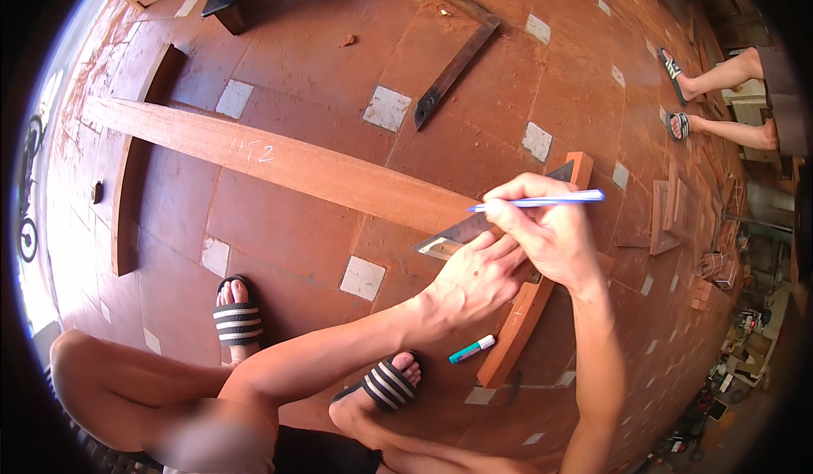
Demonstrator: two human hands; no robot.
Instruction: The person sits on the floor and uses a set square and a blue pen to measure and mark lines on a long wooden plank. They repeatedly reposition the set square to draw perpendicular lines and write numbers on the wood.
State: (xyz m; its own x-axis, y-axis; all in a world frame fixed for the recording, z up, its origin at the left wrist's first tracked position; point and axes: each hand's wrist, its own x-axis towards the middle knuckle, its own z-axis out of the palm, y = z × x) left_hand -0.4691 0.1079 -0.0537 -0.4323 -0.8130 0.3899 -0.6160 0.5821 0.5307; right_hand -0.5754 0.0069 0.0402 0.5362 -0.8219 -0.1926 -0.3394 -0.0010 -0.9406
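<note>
A long wooden plank (330, 179) with white chalk-like marks runs from the far left toward me. Across its near end lies a dark metal square (461, 230), held against the wood by my left hand (478, 281). Its fingers are bent over the square and partly hidden. Just above, my right hand (542, 232) pinches a blue and white pen (576, 198). The pen's tip meets the plank beside the square's edge, though actual contact cannot be made out.
Two wooden bearers, one far (127, 194) and one near (518, 334), support the plank. A teal marker (472, 349) lies on the tiled floor. An L-shaped wooden piece (457, 72) lies beyond. Another person's legs (728, 76) stand at right, near stacked wood (665, 216).
</note>
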